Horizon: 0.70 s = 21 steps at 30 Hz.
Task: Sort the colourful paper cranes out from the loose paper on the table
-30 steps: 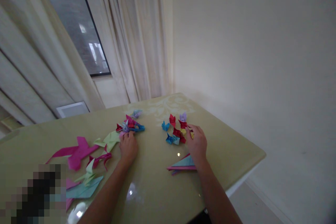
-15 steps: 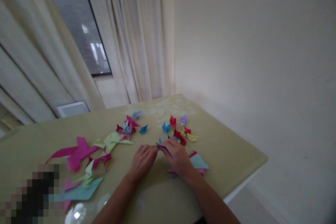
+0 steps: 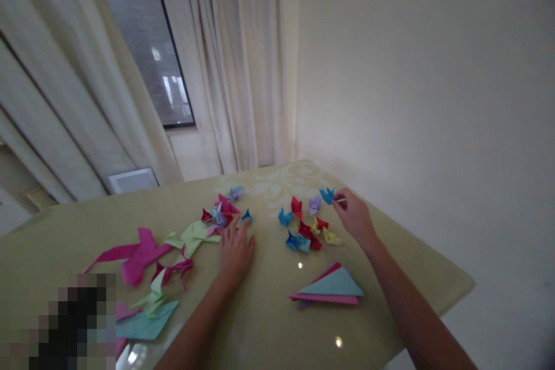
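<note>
My right hand (image 3: 354, 215) pinches a small blue folded paper flower on a thin stick (image 3: 328, 195), held just above the far right part of the table. Below it lies a cluster of small red, blue, lilac and yellow paper flowers (image 3: 304, 225). My left hand (image 3: 235, 250) rests flat on the table with its fingers stretched out, fingertips next to a second cluster of paper flowers (image 3: 222, 213) and a single small blue flower (image 3: 247, 216).
The yellow-green glossy table (image 3: 269, 324) also carries a stack of folded teal and pink paper triangles (image 3: 330, 290), a large pink folded shape (image 3: 134, 248), pale green pieces (image 3: 191, 235) and teal folds (image 3: 145, 321) at left. Curtains, a window and a bare wall stand behind.
Both hands were together at the table's middle holding a blue piece. My right hand has since carried the blue flower up to the far right, and my left hand has moved left and flattened.
</note>
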### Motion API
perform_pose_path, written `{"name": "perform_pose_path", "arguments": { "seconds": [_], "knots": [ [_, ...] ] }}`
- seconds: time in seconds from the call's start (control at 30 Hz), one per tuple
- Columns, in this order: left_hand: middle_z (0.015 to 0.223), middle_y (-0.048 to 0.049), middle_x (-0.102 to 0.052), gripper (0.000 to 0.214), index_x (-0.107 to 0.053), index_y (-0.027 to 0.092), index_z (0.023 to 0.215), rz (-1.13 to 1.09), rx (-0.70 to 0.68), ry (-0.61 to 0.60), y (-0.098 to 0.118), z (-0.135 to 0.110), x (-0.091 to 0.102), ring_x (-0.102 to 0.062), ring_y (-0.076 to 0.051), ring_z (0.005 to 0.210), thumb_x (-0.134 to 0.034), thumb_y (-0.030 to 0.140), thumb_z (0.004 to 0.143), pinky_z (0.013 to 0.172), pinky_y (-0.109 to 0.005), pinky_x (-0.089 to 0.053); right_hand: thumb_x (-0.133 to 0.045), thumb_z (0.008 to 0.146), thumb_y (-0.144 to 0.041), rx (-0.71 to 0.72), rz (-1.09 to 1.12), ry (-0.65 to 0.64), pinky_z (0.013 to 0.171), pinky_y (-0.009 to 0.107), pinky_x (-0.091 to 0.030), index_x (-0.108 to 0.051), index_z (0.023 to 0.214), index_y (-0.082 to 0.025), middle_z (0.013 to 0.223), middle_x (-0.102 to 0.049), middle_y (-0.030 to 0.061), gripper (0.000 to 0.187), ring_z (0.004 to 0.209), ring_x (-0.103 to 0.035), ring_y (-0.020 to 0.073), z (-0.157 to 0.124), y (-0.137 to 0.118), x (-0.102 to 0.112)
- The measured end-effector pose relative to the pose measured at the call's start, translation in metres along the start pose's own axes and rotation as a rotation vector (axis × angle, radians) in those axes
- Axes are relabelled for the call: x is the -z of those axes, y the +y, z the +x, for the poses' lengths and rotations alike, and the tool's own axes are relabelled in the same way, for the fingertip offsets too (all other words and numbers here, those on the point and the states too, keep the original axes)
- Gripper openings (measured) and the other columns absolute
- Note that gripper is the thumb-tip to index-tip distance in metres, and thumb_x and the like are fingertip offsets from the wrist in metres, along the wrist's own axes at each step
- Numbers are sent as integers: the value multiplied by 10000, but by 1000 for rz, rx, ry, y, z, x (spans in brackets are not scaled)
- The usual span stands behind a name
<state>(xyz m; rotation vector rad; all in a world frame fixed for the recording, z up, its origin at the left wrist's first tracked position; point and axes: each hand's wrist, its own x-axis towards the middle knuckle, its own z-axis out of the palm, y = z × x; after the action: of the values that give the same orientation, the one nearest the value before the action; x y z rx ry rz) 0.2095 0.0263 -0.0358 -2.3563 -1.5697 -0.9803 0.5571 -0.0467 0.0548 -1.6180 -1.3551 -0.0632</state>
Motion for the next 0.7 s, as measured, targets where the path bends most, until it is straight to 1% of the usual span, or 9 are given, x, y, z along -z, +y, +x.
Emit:
{"name": "perform_pose_path", "arguments": {
  "seconds": [0.1,0.17,0.23,0.3,0.37,0.47,0.53,0.6,0.7],
  "knots": [
    [1263,-184,-688,285,-664,148,1200,-53,-29,1,-11,19,-16,-668,-321,1120,-528,155,950,983,-495,-552,-614,829,-255,-105,-83,-50,706,311,-527,-578,838,-234,819,-738,26,43,725,-749,217,14,35,-10],
    [1043,-137,-731,204,-682,165,1044,-88,-45,1,-16,26,-23,-702,-290,981,-499,152,955,894,-447,-586,-627,804,-256,-134,-100,-74,673,299,-518,-571,822,-233,815,-733,29,63,693,-734,208,10,51,-18],
    [921,-94,-725,187,-672,193,961,-118,-71,8,-18,26,-22,-709,-264,901,-487,185,982,833,-406,-598,-662,783,-274,-143,-111,-103,637,289,-501,-588,829,-228,831,-733,33,99,651,-708,193,2,62,-23],
    [941,-80,-729,193,-664,211,967,-153,-105,25,-15,21,-15,-714,-240,916,-479,229,1020,836,-373,-600,-687,780,-300,-143,-123,-128,640,289,-493,-619,851,-221,881,-737,42,126,651,-686,182,-4,68,-24],
    [1014,-83,-742,189,-662,218,1019,-202,-230,64,-5,13,-6,-721,-219,968,-479,252,1051,868,-344,-595,-679,805,-327,-141,-129,-140,665,298,-493,-644,874,-214,927,-733,53,137,665,-673,177,-7,71,-23],
    [1106,-83,-762,175,-662,223,1093,-236,-605,69,19,3,6,-728,-203,1004,-489,218,1067,888,-325,-585,-651,846,-356,-139,-128,-154,690,312,-497,-665,902,-203,954,-718,61,164,663,-660,173,-8,73,-22],
    [1152,-75,-770,172,-661,230,1130,-214,-780,19,36,-1,9,-732,-201,992,-504,207,1064,873,-328,-583,-639,864,-366,-133,-123,-164,701,315,-498,-674,917,-201,955,-714,59,177,678,-660,176,-9,73,-22],
    [1211,-86,-766,183,-654,231,1199,-208,-810,-35,47,-2,10,-733,-209,1009,-551,269,1051,878,-340,-585,-635,875,-373,-122,-117,-174,709,314,-499,-684,920,-205,945,-715,56,181,713,-667,187,-11,71,-22],
    [1295,-128,-733,319,-637,221,1293,-210,-639,-55,43,0,13,-712,-245,1106,-595,376,1017,948,-388,-569,-633,880,-370,-110,-103,-175,713,311,-504,-692,914,-207,946,-717,62,177,756,-674,197,-13,68,-24]
  ]
}}
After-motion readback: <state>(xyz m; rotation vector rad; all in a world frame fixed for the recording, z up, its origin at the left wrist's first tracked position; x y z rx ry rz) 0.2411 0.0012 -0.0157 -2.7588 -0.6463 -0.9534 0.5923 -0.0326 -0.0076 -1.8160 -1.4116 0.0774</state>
